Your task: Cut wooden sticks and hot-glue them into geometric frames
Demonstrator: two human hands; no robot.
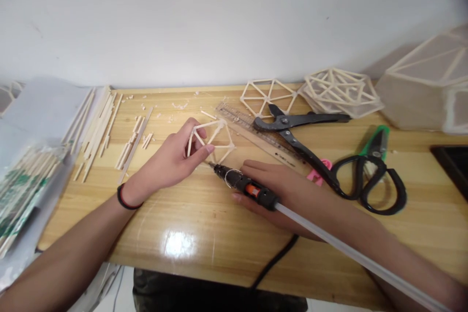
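My left hand (pixel 185 151) pinches the left side of a small frame of wooden sticks (pixel 222 145), glued into triangles and lifted off the table at a tilt. My right hand (pixel 261 185) is wrapped round a black hot glue gun (pixel 243 183), with a long translucent glue stick (pixel 351 251) running out of its back. The gun's nozzle points at the frame's lower edge, close to my left thumb. Whether the tip touches the wood I cannot tell. A black cord (pixel 276 261) hangs below my right hand over the table's front edge.
Loose sticks (pixel 97 129) and short cut pieces (pixel 129 144) lie at left, beside a bag of sticks (pixel 27 192). Behind my right hand are a ruler (pixel 261 131), black cutting pliers (pixel 292 124), scissors (pixel 376 170) and a pink clip (pixel 319 171). Finished stick frames (pixel 340 92) stand at the back right.
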